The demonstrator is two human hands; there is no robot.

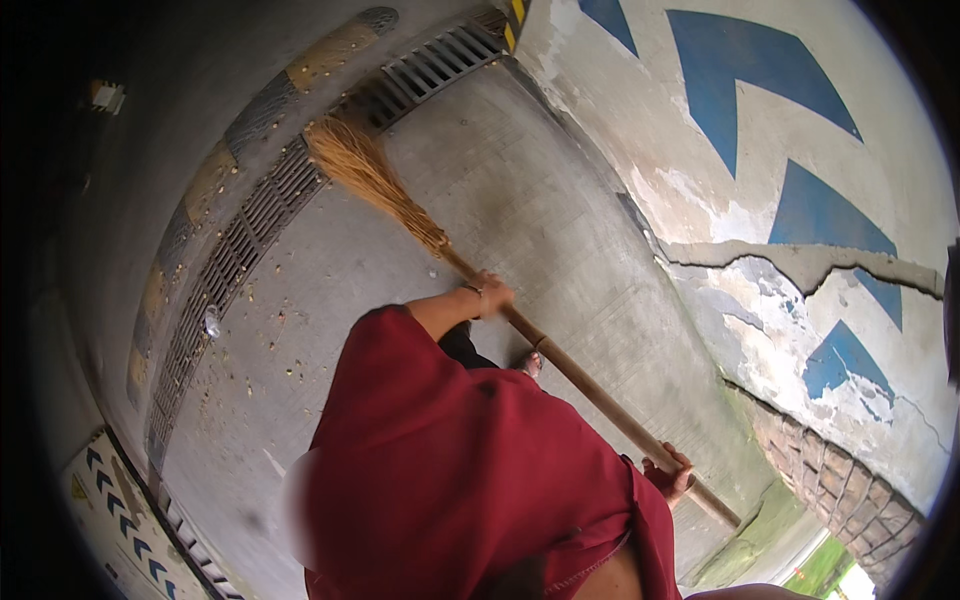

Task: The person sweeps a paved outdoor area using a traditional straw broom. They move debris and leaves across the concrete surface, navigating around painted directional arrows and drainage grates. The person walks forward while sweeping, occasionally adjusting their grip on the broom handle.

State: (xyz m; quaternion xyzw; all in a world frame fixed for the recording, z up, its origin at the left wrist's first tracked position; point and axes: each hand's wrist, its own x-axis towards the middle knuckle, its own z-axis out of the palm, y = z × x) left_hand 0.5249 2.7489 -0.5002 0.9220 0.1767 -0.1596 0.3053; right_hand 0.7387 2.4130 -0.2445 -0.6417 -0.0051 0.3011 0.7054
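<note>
A broom [592, 386] with a long wooden handle and a straw-coloured bristle head lies slantwise across the view. My left hand [493, 294] grips the handle a little below the bristles. Nearer the handle's end, my right hand [670, 474] is closed around it. The bristles touch down at the metal drain grate [255, 217], beside its darker gap at the top. Small yellowish bits of debris [271, 345] are scattered on the concrete floor [480, 172] and around the grate. A crumpled clear plastic piece [213, 322] rests on the grate at the left.
A black and yellow speed bump [210, 180] runs along the grate's far side. To the right stands a cracked, peeling wall [720, 202] with blue arrows, and a stone section [840, 480] lies lower right. At lower left is another arrow-marked wall [120, 517].
</note>
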